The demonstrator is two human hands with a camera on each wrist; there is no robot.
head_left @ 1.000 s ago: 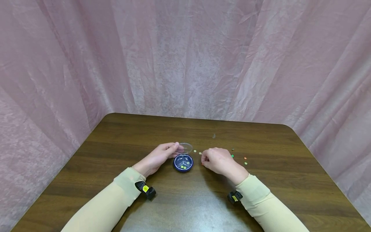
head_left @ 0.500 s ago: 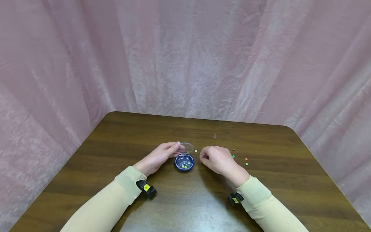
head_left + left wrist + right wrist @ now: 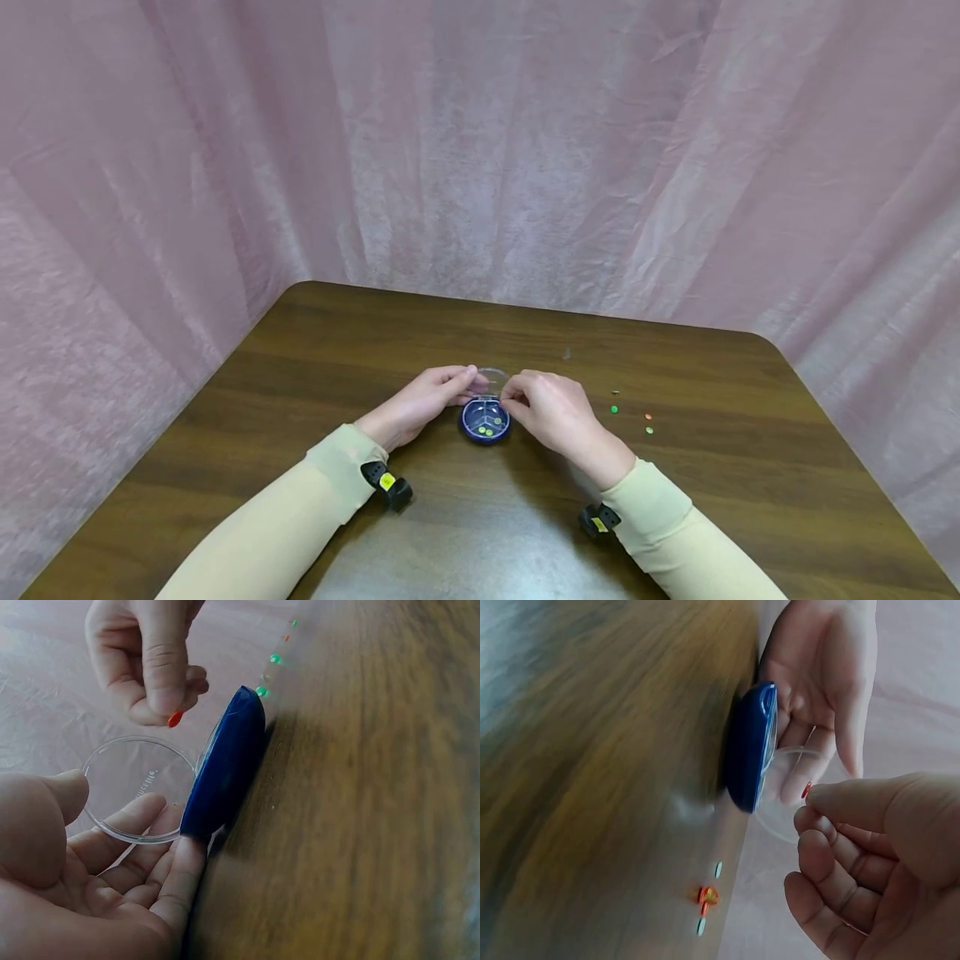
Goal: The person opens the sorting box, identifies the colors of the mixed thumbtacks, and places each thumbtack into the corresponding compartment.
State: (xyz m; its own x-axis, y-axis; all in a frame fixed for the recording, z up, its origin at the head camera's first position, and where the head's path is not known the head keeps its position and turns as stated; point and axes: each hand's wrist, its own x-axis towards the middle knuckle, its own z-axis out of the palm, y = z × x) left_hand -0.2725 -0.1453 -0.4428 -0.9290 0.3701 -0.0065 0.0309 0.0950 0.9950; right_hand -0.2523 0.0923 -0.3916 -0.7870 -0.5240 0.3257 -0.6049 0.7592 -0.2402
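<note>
A round dark-blue pill case (image 3: 225, 769) stands on the table, its inside split by light dividers. Several small yellow-green discs (image 3: 489, 432) lie in its near part. The clear round lid (image 3: 142, 772) is swung up at the back. My left hand (image 3: 420, 404) holds the case from the left, thumb at the lid's rim and fingers behind the lid and against the case's side. Between thumb and index finger, my right hand (image 3: 555, 412) pinches a small red disc (image 3: 175, 718) just above the case's right edge, in front of the lid.
Loose on the brown wooden table (image 3: 360, 350), right of my right hand, lie a green disc (image 3: 615, 409), an orange disc (image 3: 648, 417) and a lighter green disc (image 3: 649, 431). A pink curtain (image 3: 450, 167) hangs behind the table's far edge.
My right hand has moved left from the table beside the case to the case's right edge, carrying the red disc. Pale discs seen beside the case earlier are out of sight. My left hand keeps its hold.
</note>
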